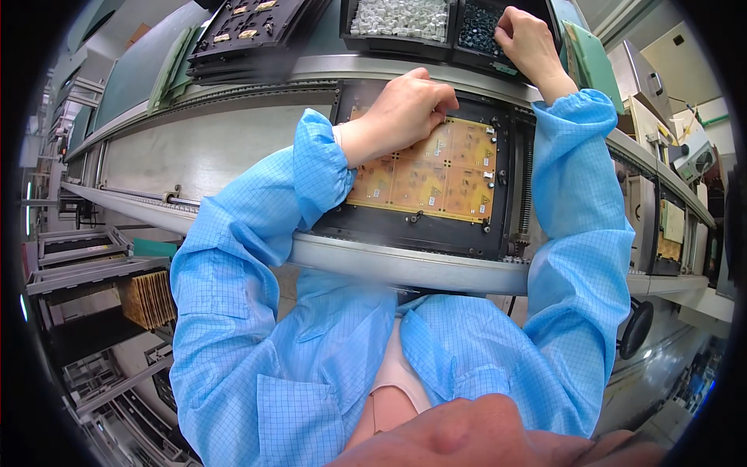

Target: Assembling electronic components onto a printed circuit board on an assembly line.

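Observation:
My left hand (401, 115) is over the upper part of an orange-yellow printed circuit board panel (420, 191). Its fingers are curled together, and whatever they hold is hidden. The panel lies in a black carrier frame (373, 222) and bears a few small white parts along its right side. My right hand (531, 48) reaches to the bin of small dark components (478, 29), fingertips pinched at its right side; I cannot make out what is between them. Left of that bin stands a bin of white connectors (401, 19).
The carrier sits between the metal conveyor rails (405, 261). Black trays with a few metal-coloured parts (249, 31) are stacked at the far left. Green sheets stand upright at the left (173, 70) and right (593, 66). A rack with brown boards (148, 300) is at lower left.

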{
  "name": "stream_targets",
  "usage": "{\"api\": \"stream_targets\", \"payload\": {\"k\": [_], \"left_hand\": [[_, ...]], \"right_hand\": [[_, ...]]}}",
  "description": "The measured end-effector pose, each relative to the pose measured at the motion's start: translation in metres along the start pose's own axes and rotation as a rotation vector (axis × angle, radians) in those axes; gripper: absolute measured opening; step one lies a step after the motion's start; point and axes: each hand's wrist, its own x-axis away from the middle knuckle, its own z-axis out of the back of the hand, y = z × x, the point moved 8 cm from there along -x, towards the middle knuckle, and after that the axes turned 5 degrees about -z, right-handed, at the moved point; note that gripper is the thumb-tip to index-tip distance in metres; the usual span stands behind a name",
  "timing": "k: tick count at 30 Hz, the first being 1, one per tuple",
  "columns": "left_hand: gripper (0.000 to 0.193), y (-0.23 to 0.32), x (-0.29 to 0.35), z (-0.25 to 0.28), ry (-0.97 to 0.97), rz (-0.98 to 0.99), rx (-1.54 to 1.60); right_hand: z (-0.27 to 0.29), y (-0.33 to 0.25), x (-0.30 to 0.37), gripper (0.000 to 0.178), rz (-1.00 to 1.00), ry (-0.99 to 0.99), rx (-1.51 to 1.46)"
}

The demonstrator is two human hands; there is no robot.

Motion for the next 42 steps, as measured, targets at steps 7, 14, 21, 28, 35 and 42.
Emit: {"api": "stream_targets", "payload": {"k": [7, 14, 21, 28, 35, 42], "left_hand": [[0.014, 0.001, 0.004, 0.003, 0.043, -0.035, 0.007], [0.014, 0.012, 0.001, 0.001, -0.011, -0.115, -0.129], [0.007, 0.012, 0.002, 0.007, -0.008, -0.079, -0.108], [0.005, 0.006, 0.002, 0.026, 0.137, -0.133, -0.08], [0.01, -0.072, -0.042, 0.076, 0.206, 0.058, -0.481], [0.009, -0.075, -0.051, 0.067, 0.183, -0.017, -0.518]], "right_hand": [[0.019, -0.001, 0.026, 0.017, -0.31, -0.138, -0.707], [0.022, -0.021, 0.061, 0.018, -0.332, -0.296, -1.227], [0.038, -0.045, 0.08, 0.016, -0.282, -0.315, -1.368], [0.028, -0.035, 0.139, 0.02, -0.518, -0.433, -1.452], [0.01, -0.052, 0.161, 0.023, -0.576, -0.538, -1.541], [0.002, -0.057, 0.166, 0.025, -0.654, -0.56, -1.652]]}}
